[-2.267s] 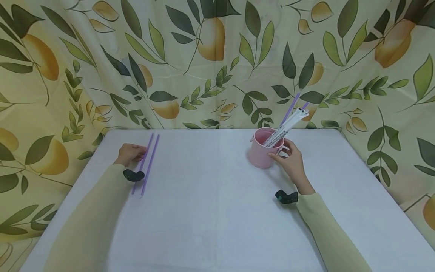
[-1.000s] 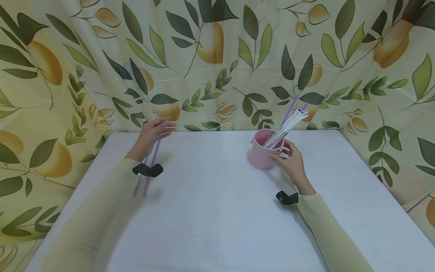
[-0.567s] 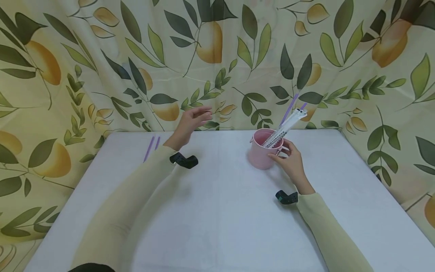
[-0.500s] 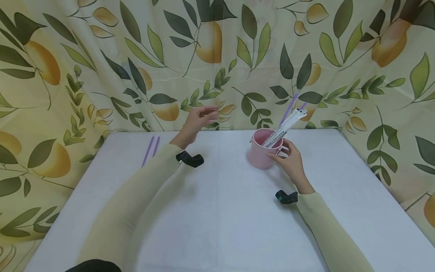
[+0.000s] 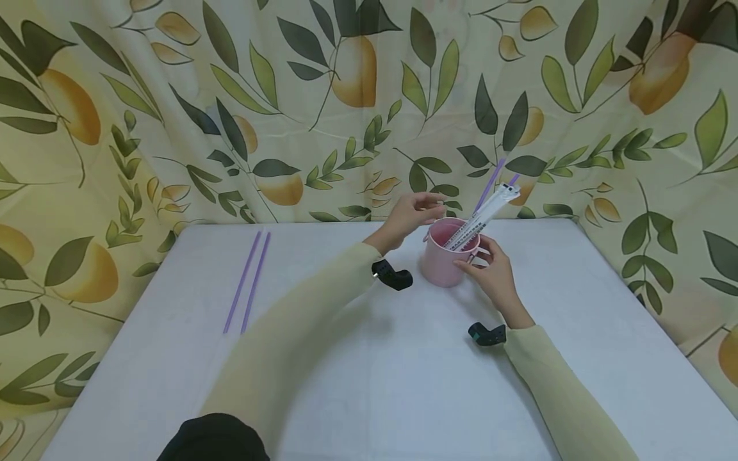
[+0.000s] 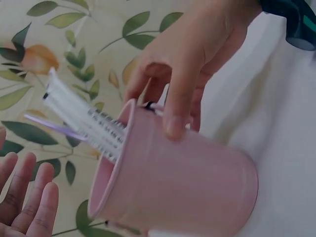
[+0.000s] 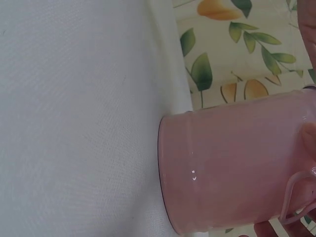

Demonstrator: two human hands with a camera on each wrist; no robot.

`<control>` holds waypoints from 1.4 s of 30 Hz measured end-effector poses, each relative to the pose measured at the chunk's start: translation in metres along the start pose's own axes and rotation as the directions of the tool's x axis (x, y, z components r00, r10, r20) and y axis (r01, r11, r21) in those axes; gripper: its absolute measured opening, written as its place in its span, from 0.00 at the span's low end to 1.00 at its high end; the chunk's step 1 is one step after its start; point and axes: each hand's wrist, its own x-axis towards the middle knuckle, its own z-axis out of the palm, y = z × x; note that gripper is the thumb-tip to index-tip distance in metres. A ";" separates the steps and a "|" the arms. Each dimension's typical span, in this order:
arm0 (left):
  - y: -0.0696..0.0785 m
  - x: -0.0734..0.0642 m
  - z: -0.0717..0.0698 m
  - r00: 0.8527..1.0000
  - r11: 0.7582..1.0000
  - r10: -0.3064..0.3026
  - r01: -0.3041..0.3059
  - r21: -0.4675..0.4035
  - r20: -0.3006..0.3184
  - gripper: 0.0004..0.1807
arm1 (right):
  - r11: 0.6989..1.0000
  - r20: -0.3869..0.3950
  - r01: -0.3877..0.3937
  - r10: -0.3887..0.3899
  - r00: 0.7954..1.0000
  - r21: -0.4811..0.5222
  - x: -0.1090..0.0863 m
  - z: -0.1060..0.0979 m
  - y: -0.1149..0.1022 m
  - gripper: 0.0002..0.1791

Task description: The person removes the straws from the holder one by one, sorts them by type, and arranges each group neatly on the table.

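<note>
A pink bucket [image 5: 441, 264] stands upright on the table, with long white wrappers with dark print [image 5: 480, 218] and purple straws [image 5: 491, 186] leaning out of its mouth. My right hand [image 5: 492, 272] grips the bucket's side near its small handle [image 7: 297, 197]; in the left wrist view its thumb [image 6: 177, 106] presses on the outer wall. Just left of the rim hovers my left hand [image 5: 406, 218], holding nothing, its fingers [image 6: 42, 207] loosely extended. Two more purple straws [image 5: 242, 283] [image 5: 255, 283] lie side by side at the table's left.
The white table [image 5: 369, 371] runs back to a curtain [image 5: 323, 147] printed with leaves and fruit. Black wrist cameras [image 5: 393, 275] sit on both wrists. A dark rounded shape [image 5: 213, 438] shows at the bottom edge, over the left sleeve [image 5: 300, 320].
My left hand has left the two straws on the left and crossed rightward to the bucket's rim, fingers loosened. Those straws are uncovered again. My right hand keeps its grip on the bucket.
</note>
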 end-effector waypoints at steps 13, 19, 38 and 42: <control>-0.008 0.014 0.047 0.998 0.965 0.019 -0.035 0.260 0.064 0.17 | 0.999 -0.002 0.033 -0.033 0.999 -0.005 -0.002 0.002 0.000 0.42; -0.010 0.013 0.058 0.995 0.922 0.033 -0.067 0.380 0.096 0.17 | 0.999 -0.003 0.049 -0.049 0.999 0.001 -0.001 0.002 0.001 0.41; -0.010 0.008 0.062 0.986 0.835 0.084 -0.149 0.529 0.146 0.07 | 0.998 -0.012 0.042 -0.043 0.999 -0.037 0.001 0.000 0.001 0.40; -0.009 0.007 0.062 0.988 0.847 0.080 -0.138 0.513 0.134 0.09 | 0.998 -0.010 0.055 -0.055 0.998 -0.017 -0.001 0.000 0.000 0.41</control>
